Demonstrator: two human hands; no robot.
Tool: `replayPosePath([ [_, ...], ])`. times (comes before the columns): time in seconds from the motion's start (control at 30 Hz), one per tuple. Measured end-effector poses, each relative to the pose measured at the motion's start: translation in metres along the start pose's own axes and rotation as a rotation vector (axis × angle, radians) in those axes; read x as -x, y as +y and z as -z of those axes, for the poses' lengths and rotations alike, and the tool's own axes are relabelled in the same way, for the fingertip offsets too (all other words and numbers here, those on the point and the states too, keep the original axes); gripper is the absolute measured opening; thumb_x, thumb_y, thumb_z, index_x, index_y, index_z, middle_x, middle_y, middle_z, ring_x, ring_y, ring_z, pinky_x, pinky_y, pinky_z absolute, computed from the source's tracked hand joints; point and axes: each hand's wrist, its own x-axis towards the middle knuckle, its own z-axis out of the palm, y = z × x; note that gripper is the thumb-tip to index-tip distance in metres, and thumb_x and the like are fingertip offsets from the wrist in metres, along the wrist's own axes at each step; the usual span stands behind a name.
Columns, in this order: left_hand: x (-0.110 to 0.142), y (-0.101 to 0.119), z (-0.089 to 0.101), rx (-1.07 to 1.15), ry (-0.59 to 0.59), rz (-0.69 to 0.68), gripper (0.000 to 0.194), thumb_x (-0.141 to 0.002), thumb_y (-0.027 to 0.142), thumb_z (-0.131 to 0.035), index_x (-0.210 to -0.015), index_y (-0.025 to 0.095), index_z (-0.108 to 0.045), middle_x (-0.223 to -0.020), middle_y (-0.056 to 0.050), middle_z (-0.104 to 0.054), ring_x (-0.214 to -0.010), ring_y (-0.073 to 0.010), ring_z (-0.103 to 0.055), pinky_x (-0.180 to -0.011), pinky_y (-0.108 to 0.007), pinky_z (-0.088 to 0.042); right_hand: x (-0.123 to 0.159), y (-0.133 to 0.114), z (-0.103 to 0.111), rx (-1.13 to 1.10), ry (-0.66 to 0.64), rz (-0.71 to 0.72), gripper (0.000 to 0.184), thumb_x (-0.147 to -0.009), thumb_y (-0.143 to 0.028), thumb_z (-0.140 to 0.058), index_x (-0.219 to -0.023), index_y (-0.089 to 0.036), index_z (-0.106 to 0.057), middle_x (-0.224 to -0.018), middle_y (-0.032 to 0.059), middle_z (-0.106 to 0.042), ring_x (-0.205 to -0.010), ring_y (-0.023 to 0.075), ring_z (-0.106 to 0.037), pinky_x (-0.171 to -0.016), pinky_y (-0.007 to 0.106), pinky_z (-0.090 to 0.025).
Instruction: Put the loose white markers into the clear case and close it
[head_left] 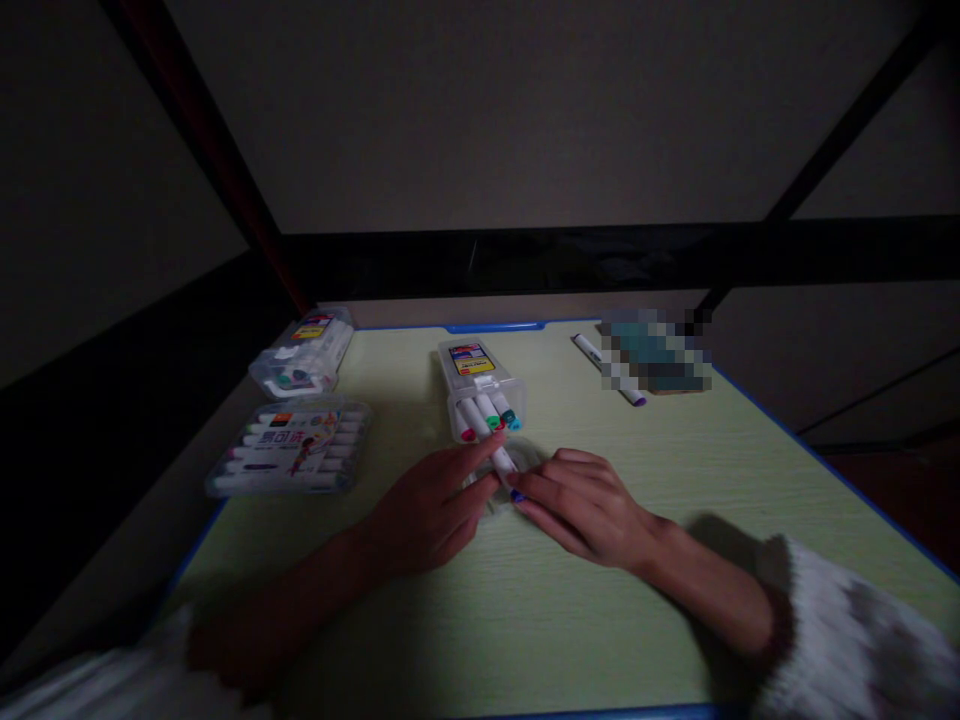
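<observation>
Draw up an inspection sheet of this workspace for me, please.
Surface: green tabletop, blue edging.
Items in use: purple-ended marker at the open marker case.
Clutter: two marker cases at left; loose marker beside a pixelated item at right.
Hands: right hand pinches the marker's purple end; left hand touches its barrel.
Cables: thin dark line at far right, unclear what.
Surroundings: dim; dark bar behind.

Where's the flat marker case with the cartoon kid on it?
In the head view, the flat marker case is at the left edge of the table, just nearer than the taller clear box.
</observation>
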Motion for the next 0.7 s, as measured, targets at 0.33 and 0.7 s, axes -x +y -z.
replayPosePath([
  [0.33,-0.0003,-0.0002,0.0001,0.007,-0.007,0.042,0.017,-0.082,0.006,-0.041,-0.096,0.008,-0.05,-0.134,-0.02,-0.034,-0.122,-0.0235,-0.036,-0.099,-0.035,-0.037,0.0001,0.0002,-0.0009,0.0,-0.042,-0.028,0.013,-0.086,-0.018,-0.045,-0.098,-0.013,-0.05,-0.067,0.0008,-0.06,-0.054,0.0101,-0.05,-0.048,0.024,-0.039],
  [0.7,0.0002,-0.0012,-0.0011,-0.017,0.009,0.079,0.02,-0.081,0.007,-0.043,-0.099,0.009,-0.052,-0.13,-0.017,-0.041,-0.12,-0.0235,-0.036,-0.098,-0.037,-0.038,-0.0004,-0.0003,-0.0001,0.028,-0.097,-0.044,0.019,-0.089,-0.021,-0.039,-0.102,-0.012,-0.05,-0.067,0.0007,-0.057,-0.056,0.0103,-0.049,-0.049,0.025,-0.038],
])
